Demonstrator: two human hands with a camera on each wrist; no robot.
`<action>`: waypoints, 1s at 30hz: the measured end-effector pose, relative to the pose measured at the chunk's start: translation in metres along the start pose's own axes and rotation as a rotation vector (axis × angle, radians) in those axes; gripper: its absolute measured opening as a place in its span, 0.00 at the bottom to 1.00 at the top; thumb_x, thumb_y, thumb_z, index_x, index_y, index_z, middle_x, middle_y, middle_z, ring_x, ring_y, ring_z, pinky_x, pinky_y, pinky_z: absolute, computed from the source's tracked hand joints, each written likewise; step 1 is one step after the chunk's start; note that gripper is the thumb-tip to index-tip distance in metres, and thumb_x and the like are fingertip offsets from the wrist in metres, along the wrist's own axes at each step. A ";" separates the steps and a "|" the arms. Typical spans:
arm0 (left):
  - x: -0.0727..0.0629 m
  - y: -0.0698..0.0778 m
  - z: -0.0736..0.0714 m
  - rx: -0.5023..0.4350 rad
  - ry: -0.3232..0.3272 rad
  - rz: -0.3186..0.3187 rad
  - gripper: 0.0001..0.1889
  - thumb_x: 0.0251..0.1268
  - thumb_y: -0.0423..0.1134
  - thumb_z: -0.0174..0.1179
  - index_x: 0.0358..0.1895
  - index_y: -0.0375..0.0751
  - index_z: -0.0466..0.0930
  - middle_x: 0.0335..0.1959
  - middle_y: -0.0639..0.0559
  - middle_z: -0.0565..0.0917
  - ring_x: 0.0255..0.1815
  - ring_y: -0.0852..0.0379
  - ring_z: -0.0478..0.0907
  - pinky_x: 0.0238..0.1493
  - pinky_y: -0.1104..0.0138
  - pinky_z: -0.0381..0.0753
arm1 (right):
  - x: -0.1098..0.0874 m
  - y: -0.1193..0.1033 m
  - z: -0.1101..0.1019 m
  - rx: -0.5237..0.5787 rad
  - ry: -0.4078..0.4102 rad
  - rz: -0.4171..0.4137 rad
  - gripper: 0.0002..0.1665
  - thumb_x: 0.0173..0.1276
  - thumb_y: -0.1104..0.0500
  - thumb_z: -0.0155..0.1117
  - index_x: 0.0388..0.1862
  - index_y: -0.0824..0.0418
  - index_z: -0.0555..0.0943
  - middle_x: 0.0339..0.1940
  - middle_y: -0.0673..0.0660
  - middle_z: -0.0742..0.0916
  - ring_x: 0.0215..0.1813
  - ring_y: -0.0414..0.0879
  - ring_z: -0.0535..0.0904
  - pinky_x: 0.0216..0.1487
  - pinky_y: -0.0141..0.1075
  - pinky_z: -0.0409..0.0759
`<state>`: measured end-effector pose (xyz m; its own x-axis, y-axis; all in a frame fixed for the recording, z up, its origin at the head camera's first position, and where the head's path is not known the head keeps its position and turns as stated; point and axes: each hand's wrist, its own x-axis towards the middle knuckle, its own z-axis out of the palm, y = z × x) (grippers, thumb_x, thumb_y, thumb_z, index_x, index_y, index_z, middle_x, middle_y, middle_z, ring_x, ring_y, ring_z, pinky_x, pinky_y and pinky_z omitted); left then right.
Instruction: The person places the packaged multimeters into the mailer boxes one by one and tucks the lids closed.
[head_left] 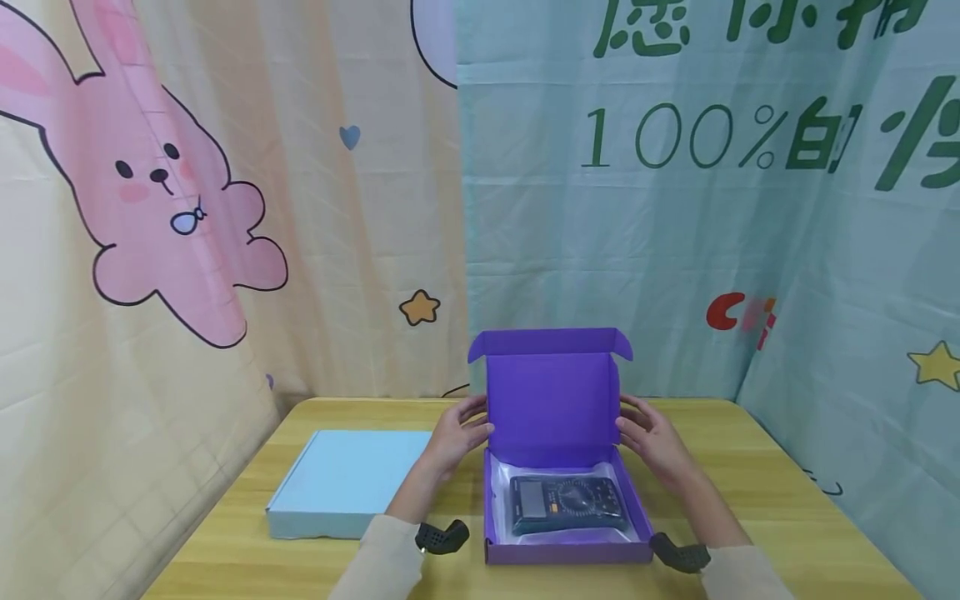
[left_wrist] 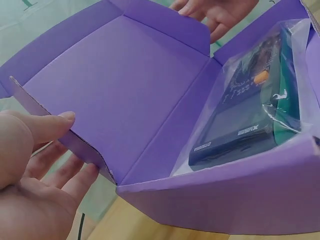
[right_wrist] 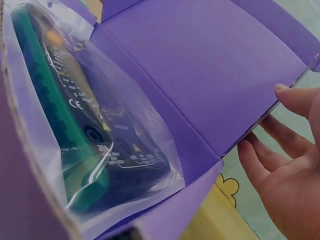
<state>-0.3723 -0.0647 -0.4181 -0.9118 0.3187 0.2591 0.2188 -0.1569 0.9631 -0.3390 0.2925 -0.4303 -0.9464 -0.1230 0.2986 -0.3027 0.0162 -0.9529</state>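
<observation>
A purple cardboard box (head_left: 570,553) stands on the table with its lid (head_left: 552,400) raised upright. Inside lies a digital multimeter (head_left: 567,503) in a clear plastic bag, its orange button and dial showing through. At the lid's left edge, my left hand (head_left: 459,435) pinches the side flap (left_wrist: 75,145), thumb on the inner face and fingers behind. My right hand (head_left: 656,442) holds the lid's opposite edge; in the right wrist view its thumb (right_wrist: 297,100) is at the rim and the other fingers are behind the cardboard.
A light blue flat box (head_left: 352,475), closed, lies on the wooden table (head_left: 780,500) left of the purple box. Printed curtains (head_left: 360,208) hang behind the table and along both sides. Black wrist straps (head_left: 442,537) sit on both forearms.
</observation>
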 end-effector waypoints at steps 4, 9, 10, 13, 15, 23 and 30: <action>-0.002 -0.001 0.002 -0.020 -0.003 0.017 0.30 0.70 0.20 0.58 0.74 0.23 0.62 0.73 0.27 0.67 0.73 0.32 0.66 0.66 0.54 0.75 | -0.003 -0.001 0.001 -0.001 0.019 -0.009 0.36 0.82 0.62 0.57 0.81 0.69 0.56 0.75 0.77 0.66 0.61 0.43 0.80 0.63 0.38 0.79; -0.005 -0.001 0.003 -0.014 -0.013 0.033 0.31 0.70 0.19 0.58 0.74 0.24 0.62 0.72 0.28 0.68 0.72 0.31 0.67 0.65 0.53 0.77 | -0.006 -0.003 0.001 -0.018 0.024 -0.031 0.35 0.81 0.64 0.57 0.80 0.72 0.56 0.74 0.79 0.66 0.59 0.41 0.80 0.61 0.37 0.80; -0.006 -0.001 0.003 -0.013 -0.012 0.029 0.31 0.69 0.19 0.58 0.74 0.24 0.62 0.71 0.28 0.68 0.72 0.32 0.68 0.64 0.53 0.77 | -0.006 -0.003 0.001 -0.022 0.021 -0.031 0.35 0.81 0.65 0.56 0.80 0.72 0.56 0.74 0.79 0.66 0.59 0.40 0.80 0.61 0.37 0.80; -0.008 0.000 0.002 -0.008 -0.012 0.026 0.31 0.69 0.19 0.59 0.74 0.26 0.63 0.71 0.29 0.69 0.71 0.32 0.68 0.63 0.53 0.78 | -0.007 -0.004 0.001 -0.034 0.009 -0.027 0.35 0.81 0.65 0.57 0.80 0.71 0.56 0.75 0.78 0.66 0.60 0.40 0.80 0.61 0.37 0.80; -0.011 0.001 0.001 0.002 -0.011 0.021 0.31 0.68 0.19 0.59 0.74 0.27 0.64 0.71 0.30 0.69 0.71 0.32 0.68 0.63 0.53 0.78 | -0.009 -0.004 0.001 -0.047 0.002 -0.024 0.35 0.81 0.65 0.57 0.79 0.71 0.57 0.75 0.78 0.66 0.60 0.40 0.79 0.61 0.37 0.80; -0.017 0.004 0.001 0.050 -0.016 0.011 0.32 0.66 0.18 0.62 0.73 0.31 0.66 0.71 0.32 0.71 0.72 0.33 0.68 0.63 0.55 0.79 | -0.016 -0.003 -0.004 -0.065 -0.036 -0.028 0.37 0.81 0.66 0.57 0.80 0.71 0.54 0.76 0.77 0.64 0.65 0.43 0.77 0.63 0.39 0.79; -0.023 0.000 -0.001 0.033 -0.030 0.026 0.32 0.63 0.16 0.62 0.71 0.29 0.67 0.70 0.32 0.71 0.73 0.32 0.66 0.63 0.55 0.79 | -0.023 -0.005 -0.005 -0.117 -0.076 -0.038 0.40 0.79 0.66 0.60 0.82 0.69 0.53 0.77 0.76 0.64 0.72 0.53 0.72 0.61 0.36 0.79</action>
<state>-0.3519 -0.0724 -0.4238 -0.8949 0.3433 0.2853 0.2537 -0.1348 0.9578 -0.3164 0.3003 -0.4325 -0.9242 -0.2002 0.3252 -0.3534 0.1257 -0.9270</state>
